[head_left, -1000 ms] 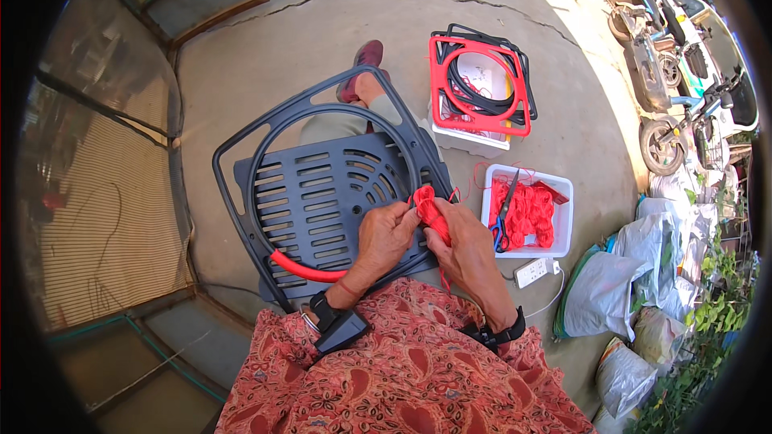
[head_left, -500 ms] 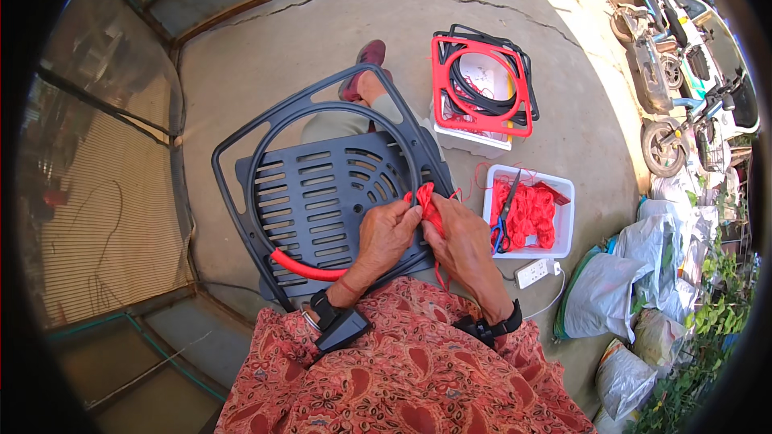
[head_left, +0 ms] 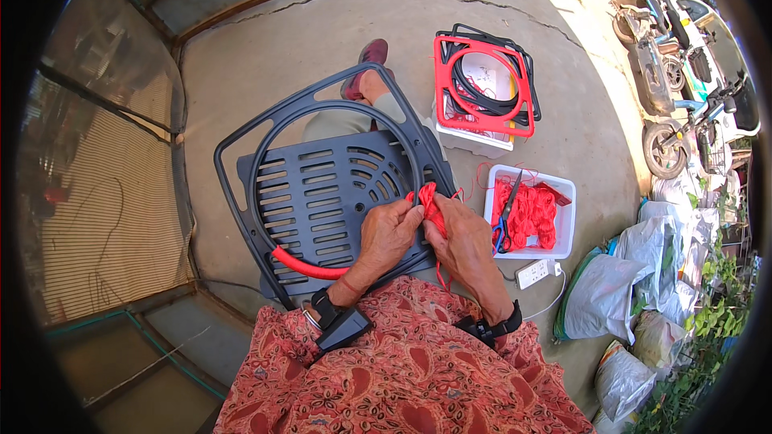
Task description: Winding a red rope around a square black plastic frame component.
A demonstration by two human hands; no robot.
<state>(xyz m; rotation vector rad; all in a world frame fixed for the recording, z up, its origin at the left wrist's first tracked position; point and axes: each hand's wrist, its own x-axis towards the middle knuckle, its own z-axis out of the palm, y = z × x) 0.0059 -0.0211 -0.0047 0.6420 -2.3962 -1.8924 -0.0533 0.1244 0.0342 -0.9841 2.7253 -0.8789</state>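
A dark grey plastic frame [head_left: 232, 167] with a round ring inside it lies tilted over my lap. Below it is a slotted grey plastic board [head_left: 320, 162]. Red cord is wound tightly round the lower part of the ring, forming a smooth red sleeve [head_left: 310, 265]. My left hand [head_left: 384, 243] is closed on the ring's right side, thumb and fingers pinched together. Close beside it, my right hand [head_left: 465, 245] grips a bunched hank of red cord [head_left: 431, 207] against the ring. Loose strands hang below the right hand. The fingertips are partly hidden.
To the right, a white tray [head_left: 568, 225] contains red cord hanks [head_left: 531, 213] and blue-handled scissors [head_left: 503, 225]. Beyond it, red and black frames [head_left: 445, 84] rest on a white box [head_left: 474, 141]. A power strip [head_left: 537, 273], sacks [head_left: 603, 289] and parked bikes [head_left: 666, 149] are farther right.
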